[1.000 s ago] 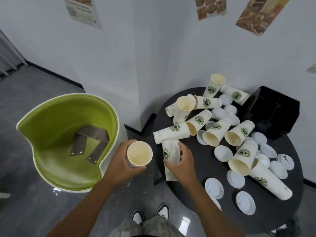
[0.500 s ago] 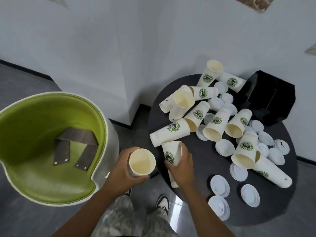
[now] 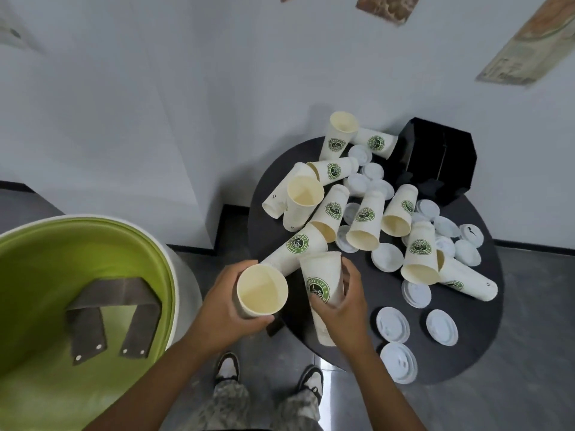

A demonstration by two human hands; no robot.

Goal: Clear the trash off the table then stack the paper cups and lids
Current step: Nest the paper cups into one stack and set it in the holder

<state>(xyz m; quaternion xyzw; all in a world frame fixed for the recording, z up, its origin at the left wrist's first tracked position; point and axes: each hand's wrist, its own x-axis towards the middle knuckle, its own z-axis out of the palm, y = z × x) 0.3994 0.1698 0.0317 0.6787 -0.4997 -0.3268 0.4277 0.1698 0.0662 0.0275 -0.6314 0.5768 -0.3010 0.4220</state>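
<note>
**Holding two cups at the table's near edge**

Gripping: left hand [image 3: 224,309], fingers curled round an upright cup [image 3: 262,290], mouth up, held off the near-left edge of the table [image 3: 476,346]. Right hand [image 3: 342,301], fingers and thumb wrapped round a second cup [image 3: 322,279], logo facing the camera, its far end just beside the first cup's rim; which end is its mouth cannot be told.

Table: round, dark, against a white wall.

Cups, loose: a scatter across the table's far half, most lying on their sides. One long cup [image 3: 295,245] lies slanted, its end near both held cups. One cup [image 3: 303,199] stands with mouth up near the left edge; another [image 3: 339,135] stands at the far edge. Three [image 3: 365,220] lie side by side mid-table, mouths toward the camera. Two more [image 3: 420,256] lie at the right, one overlapping the other.

Lids: white, scattered among and right of the cups; three lids [image 3: 392,325] lie apart near the near-right edge, one of them overhanging it.

Black holder [image 3: 435,160]: far right of the table, at the wall.

Green chair [image 3: 93,275]: left of the table, grey straps on its seat.
</note>
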